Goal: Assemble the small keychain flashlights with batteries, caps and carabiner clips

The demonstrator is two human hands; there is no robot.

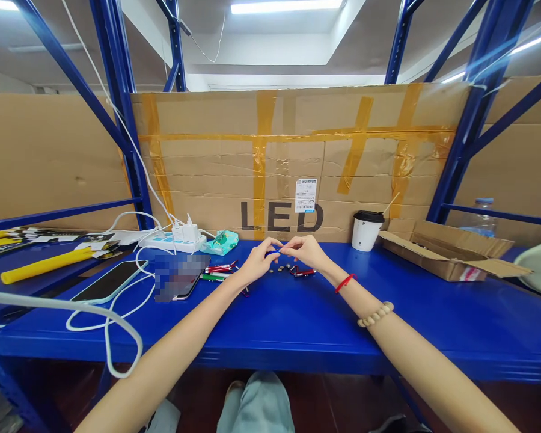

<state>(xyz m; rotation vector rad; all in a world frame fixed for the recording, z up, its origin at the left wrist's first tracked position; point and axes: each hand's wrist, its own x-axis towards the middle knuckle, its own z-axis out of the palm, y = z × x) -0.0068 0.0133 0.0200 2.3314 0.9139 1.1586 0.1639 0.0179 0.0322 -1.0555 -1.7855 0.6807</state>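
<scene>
My left hand [258, 260] and my right hand [305, 250] meet above the blue shelf [297, 319], fingertips pinched together on a small dark-blue thing [277, 251] held between them; what it is I cannot make out. Just below the hands lie a few small round button cells [283, 268] and a short red pen-like light [303, 273]. More red and green pen lights [219, 270] lie to the left of my left hand. My right wrist wears a red string and a bead bracelet.
A phone [109, 281] with a white cable, a power strip [177, 240] and a tissue pack [220, 242] sit at left. A paper cup [366, 231] and an open cardboard box [446, 249] stand at right. A taped cardboard wall marked LED closes the back.
</scene>
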